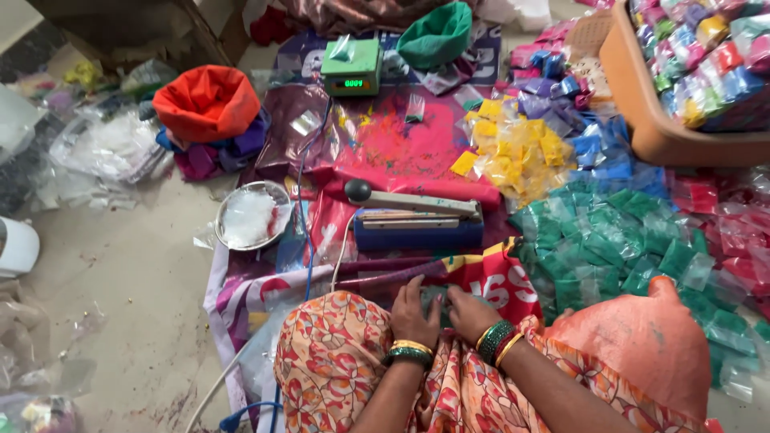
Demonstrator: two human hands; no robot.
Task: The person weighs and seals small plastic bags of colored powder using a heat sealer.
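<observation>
Just beyond the knees, both hands meet over a small packet (434, 298) of dark green powder. Left hand (411, 314) curled over its near-left edge, fingers bent and closed onto it; right hand (468, 313) pinching the opposite edge, thumb and fingers folded down. Held low, against the printed plastic sheet (497, 281) spread on the floor, not lifted.

To handle this well, probably best: press the powder down away from the open mouth, flatten the film so no grains sit in the seam, keep both edges square and level. Wrinkles or dust in the seam likely to spoil a clean closure.

Packet itself: small, clear film, filled with dark green, mostly hidden under the fingers, so mouth and exact shape cannot be told.

Directly ahead of the hands, a blue heat sealer (417, 220) with its arm down and a black knob at the left end. Further ahead, a green digital scale (351, 67). Ahead and left, a round metal bowl (250, 215) with white contents and an orange cloth bag (207, 100). To the right, heaps of green packets (609, 240), yellow packets (513, 152) beyond them, and a tan basket (642, 112) of mixed colours far right.
</observation>
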